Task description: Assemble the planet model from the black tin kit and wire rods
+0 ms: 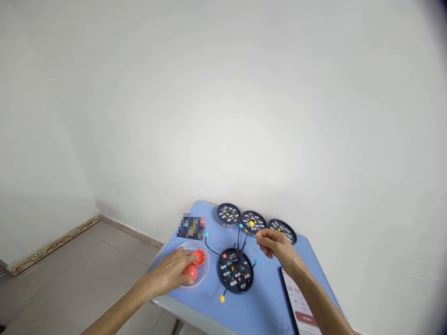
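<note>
My left hand [173, 270] reaches into a clear plastic bowl [208, 267], its thumb and fingers around a rounded red half-ball [190, 272]. A second red half-ball [199, 257], hollow side up, lies against the fingertips. My right hand [277, 246] is raised by the planet model, thumb and fingertips pinched together; whatever is in the pinch is too small to make out. The planet model has a round black base [236, 280] and thin black arms. A large yellow ball [251, 224] tops one arm, close to the right fingertips. Smaller blue, red and yellow balls tip other arms.
Three black printed discs [228, 213] stand in a row along the table's back edge. A dark printed card [191, 227] lies at the back left. A phone [300, 302] showing a timer lies under the right forearm. The blue table [268, 288] is close to a white wall.
</note>
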`<state>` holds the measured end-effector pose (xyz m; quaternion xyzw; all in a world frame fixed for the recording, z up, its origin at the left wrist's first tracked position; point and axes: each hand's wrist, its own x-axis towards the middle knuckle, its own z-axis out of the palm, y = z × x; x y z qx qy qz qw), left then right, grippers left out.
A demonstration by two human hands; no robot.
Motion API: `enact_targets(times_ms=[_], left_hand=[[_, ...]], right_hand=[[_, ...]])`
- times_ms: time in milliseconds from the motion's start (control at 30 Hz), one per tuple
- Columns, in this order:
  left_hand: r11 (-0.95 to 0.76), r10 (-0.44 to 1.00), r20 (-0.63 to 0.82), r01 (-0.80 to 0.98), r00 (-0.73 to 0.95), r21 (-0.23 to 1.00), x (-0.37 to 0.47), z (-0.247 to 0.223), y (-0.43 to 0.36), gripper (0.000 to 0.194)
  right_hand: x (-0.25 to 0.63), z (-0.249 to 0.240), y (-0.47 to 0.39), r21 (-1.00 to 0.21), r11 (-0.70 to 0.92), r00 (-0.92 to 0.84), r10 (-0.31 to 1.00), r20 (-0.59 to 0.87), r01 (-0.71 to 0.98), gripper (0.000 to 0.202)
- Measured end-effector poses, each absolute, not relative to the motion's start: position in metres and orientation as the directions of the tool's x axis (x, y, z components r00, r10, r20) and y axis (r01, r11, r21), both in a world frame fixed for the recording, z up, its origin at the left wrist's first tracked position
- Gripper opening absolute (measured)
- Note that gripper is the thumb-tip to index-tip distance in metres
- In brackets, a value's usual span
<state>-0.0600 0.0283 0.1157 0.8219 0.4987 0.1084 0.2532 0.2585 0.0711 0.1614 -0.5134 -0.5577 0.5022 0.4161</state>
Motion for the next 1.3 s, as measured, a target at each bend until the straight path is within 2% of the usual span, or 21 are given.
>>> enact_targets(times_ms=[167, 300, 400, 533, 700, 933, 1133, 1233, 1300], left_hand=[[-0.348, 0.89, -0.082, 0.785, 0.448, 0.512, -0.069, 0.123, 0.027, 0.035], [-0.322, 0.922, -0.097, 0.884, 0.374, 0.339, -0.07, 0.125, 0.03, 0.022], [-0.351, 0.916, -0.121, 0.909, 0.383, 0.225, -0.065, 0.12, 0.031, 0.019], [-0.385, 0.907, -0.12, 0.91, 0.404, 0.153, -0.06, 0.113, 0.029, 0.022], [-0.348, 0.931, -0.091, 0.935, 0.353, 0.074, -0.061, 0.112, 0.031, 0.018], [-0.354, 0.926, -0.06, 0.911, 0.373, 0.213, -0.067, 0.101, 0.042, 0.021], [-0.298, 0.939, 0.014, 0.797, 0.343, 0.526, -0.079, 0.117, 0.046, 0.014], [-0.236, 0.955, 0.034, 0.688, 0.294, 0.686, -0.083, 0.119, 0.047, 0.018], [-0.185, 0.963, 0.022, 0.601, 0.267, 0.777, -0.083, 0.114, 0.047, 0.023]], right_hand=[[0.259, 0.162, 0.069, -0.988, -0.019, -0.139, 0.99, -0.04, 0.152, 0.012], [0.256, 0.164, 0.068, -0.99, -0.004, -0.157, 0.987, -0.026, 0.14, 0.013], [0.253, 0.166, 0.068, -0.991, 0.005, -0.165, 0.986, -0.017, 0.131, 0.015], [0.25, 0.168, 0.067, -0.992, 0.013, -0.186, 0.982, -0.012, 0.128, 0.017], [0.244, 0.177, 0.061, -0.99, 0.027, -0.228, 0.974, -0.005, 0.137, 0.018], [0.23, 0.194, 0.051, -0.985, 0.067, -0.284, 0.959, 0.019, 0.161, 0.019], [0.195, 0.194, 0.04, -0.951, 0.14, -0.42, 0.908, 0.012, 0.274, 0.016], [0.165, 0.184, 0.033, -0.874, 0.286, -0.489, 0.87, 0.065, 0.393, 0.011], [0.143, 0.176, 0.029, -0.728, 0.449, -0.569, 0.816, 0.099, 0.517, 0.017]])
